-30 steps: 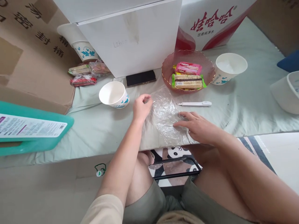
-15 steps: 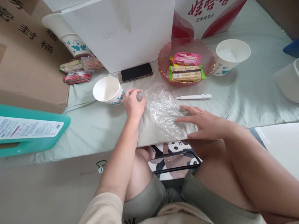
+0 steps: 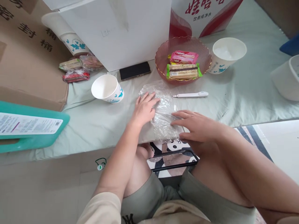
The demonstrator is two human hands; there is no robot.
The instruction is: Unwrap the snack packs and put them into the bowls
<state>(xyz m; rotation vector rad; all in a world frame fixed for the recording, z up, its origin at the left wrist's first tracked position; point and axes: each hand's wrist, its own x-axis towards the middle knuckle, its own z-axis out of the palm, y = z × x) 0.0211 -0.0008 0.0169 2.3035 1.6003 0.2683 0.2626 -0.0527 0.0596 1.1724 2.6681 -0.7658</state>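
Observation:
A crumpled clear plastic bag lies flat on the pale green cloth near the table's front edge. My left hand rests on its left side, fingers spread. At its right side is my right hand, fingers stretched out and touching the plastic. Just beyond the bag to the right lies a white utility knife. To the left of my left hand stands a white paper cup with blue leaf prints.
Behind are a pink glass bowl of wrapped snacks, a black phone and another paper cup. A green jug and a cardboard box occupy the left. White boxes stand at the back.
My left hand has moved right, away from beside the paper cup, and now lies on the plastic bag. My right hand has shifted slightly left. The bag looks narrower.

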